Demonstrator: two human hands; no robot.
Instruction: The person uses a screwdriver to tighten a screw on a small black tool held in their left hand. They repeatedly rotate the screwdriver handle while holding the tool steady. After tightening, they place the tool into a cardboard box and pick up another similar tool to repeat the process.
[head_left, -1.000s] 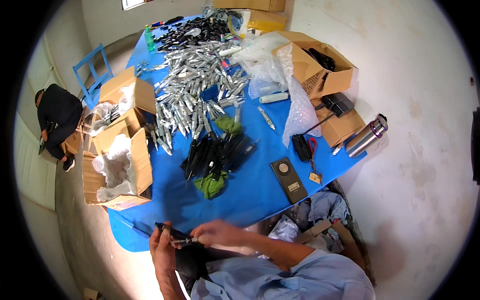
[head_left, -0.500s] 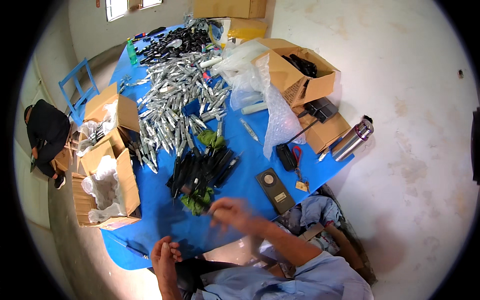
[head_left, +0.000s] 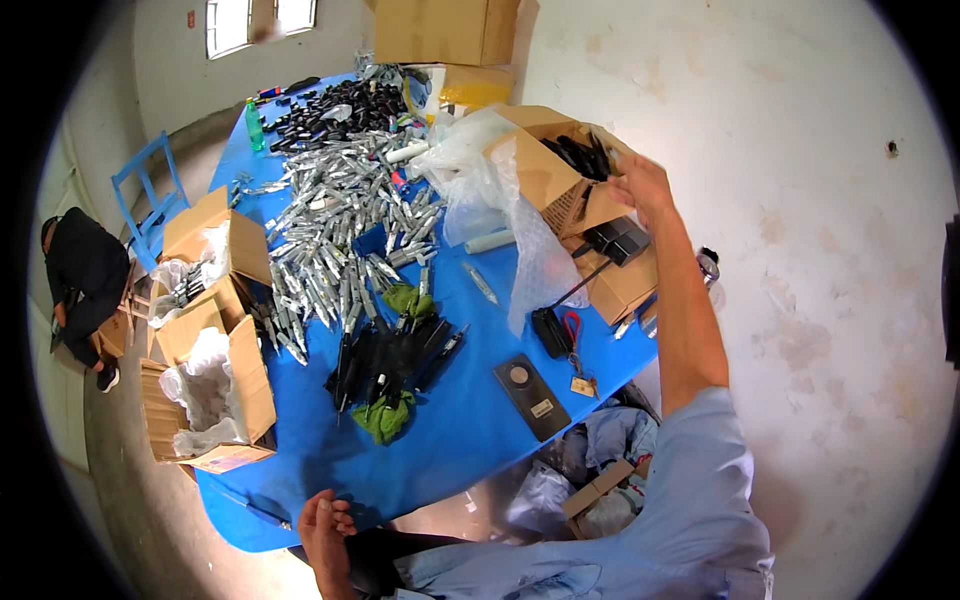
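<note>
My right hand [head_left: 640,186] reaches to the right edge of an open cardboard box [head_left: 535,172] at the back right. Its fingers are closed; a small blurred thing may be between them, too indistinct to name. Black slim objects [head_left: 578,155] stick out of that box. My left hand [head_left: 326,528] hovers by the table's front edge with curled fingers and nothing visible in them. In the middle of the blue table lies a bunch of black pen-shaped tools [head_left: 390,355] with thin tips. A green cloth [head_left: 384,417] is at its near end, another green cloth [head_left: 408,299] at its far end.
A heap of silver pen-shaped pieces [head_left: 345,215] covers the far table, black parts [head_left: 335,115] behind it. Bubble wrap [head_left: 535,265], a dark flat device [head_left: 530,396] and a flask [head_left: 708,264] are on the right. Open boxes [head_left: 255,375] line the left; a person [head_left: 88,290] sits beyond.
My right hand has swung from near the green cloth at the front to the cardboard box at the back right. My left hand has stayed nearly in place. The view has shifted slightly.
</note>
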